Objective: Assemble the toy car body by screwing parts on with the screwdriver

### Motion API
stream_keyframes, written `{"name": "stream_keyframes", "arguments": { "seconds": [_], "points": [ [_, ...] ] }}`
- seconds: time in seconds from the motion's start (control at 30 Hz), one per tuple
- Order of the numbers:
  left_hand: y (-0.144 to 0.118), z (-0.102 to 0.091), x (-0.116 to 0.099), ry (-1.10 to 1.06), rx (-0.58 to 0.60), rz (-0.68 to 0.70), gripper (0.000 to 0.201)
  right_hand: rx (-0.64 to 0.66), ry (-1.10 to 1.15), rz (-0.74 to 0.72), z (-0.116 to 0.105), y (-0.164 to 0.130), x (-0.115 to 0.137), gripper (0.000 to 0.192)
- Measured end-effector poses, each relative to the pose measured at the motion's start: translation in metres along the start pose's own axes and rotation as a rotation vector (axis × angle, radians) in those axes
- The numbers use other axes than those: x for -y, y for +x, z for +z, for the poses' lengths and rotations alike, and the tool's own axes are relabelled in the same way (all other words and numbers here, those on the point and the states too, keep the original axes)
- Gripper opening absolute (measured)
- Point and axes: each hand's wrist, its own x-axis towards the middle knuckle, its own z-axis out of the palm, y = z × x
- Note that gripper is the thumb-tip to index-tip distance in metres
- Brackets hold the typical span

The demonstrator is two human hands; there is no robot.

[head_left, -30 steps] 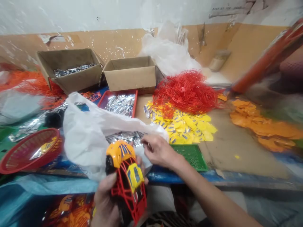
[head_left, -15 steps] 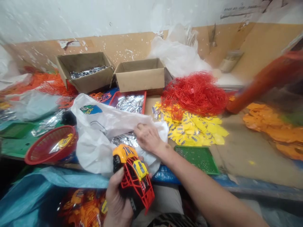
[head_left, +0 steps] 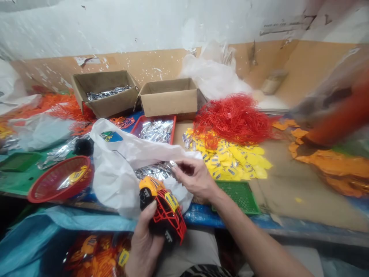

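My left hand [head_left: 145, 234] is wrapped around a toy car [head_left: 166, 211] with an orange front, a red cage frame, a yellow panel and black wheels. My right hand [head_left: 197, 179] pinches a small silver part [head_left: 172, 164] between thumb and fingertips, just above the car's front. Beneath those fingers, shiny silver parts [head_left: 154, 171] lie inside an open white plastic bag [head_left: 108, 184]. To the right of my right hand are a pile of yellow pieces [head_left: 235, 157] and a green mesh tray [head_left: 239, 196], partly covered by my forearm.
Behind the bag stand two cardboard boxes [head_left: 170, 102] and a red tray [head_left: 173, 134] of silver parts. A red basket [head_left: 43, 190] sits left. Red frames [head_left: 230, 117] are heaped behind the yellow pieces. At right, a blurred red sleeve [head_left: 337, 119] reaches over orange pieces [head_left: 331, 165].
My right hand has lifted out of the bag's silver parts with one small part in its fingertips. The car remains in my left hand. The red sleeve has shifted right.
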Motion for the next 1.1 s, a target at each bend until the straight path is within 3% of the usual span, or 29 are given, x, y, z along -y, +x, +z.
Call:
{"name": "stream_keyframes", "arguments": {
  "seconds": [0.13, 0.2, 0.33, 0.47, 0.57, 0.67, 1.1],
  "points": [
    [0.005, 0.013, 0.012, 0.167, 0.108, 0.118, 0.043, -0.067, 0.288, 0.1, -0.023, -0.032, 0.018, 0.021],
    [0.009, 0.018, 0.022, 0.228, 0.186, 0.191, 0.045, -0.111, 0.317, 0.109, -0.032, -0.048, 0.026, 0.016],
    [0.016, 0.028, 0.042, 0.255, 0.289, 0.234, 0.044, -0.198, 0.044, -0.028, -0.039, -0.075, 0.034, 0.004],
    [0.011, 0.038, 0.056, 0.25, 0.294, 0.201, 0.036, -0.299, -0.263, -0.231, -0.037, -0.095, 0.032, 0.014],
    [0.006, 0.041, 0.061, 0.228, 0.285, 0.177, 0.039, -0.269, -0.396, -0.231, -0.04, -0.106, 0.033, 0.025],
    [0.003, 0.042, 0.064, 0.225, 0.287, 0.162, 0.043, -0.236, -0.347, -0.18, -0.049, -0.115, 0.035, 0.027],
    [-0.002, 0.047, 0.076, 0.382, 0.282, 0.214, 0.048, -0.096, -0.343, 0.073, -0.074, -0.131, 0.033, 0.012]
  ]
}}
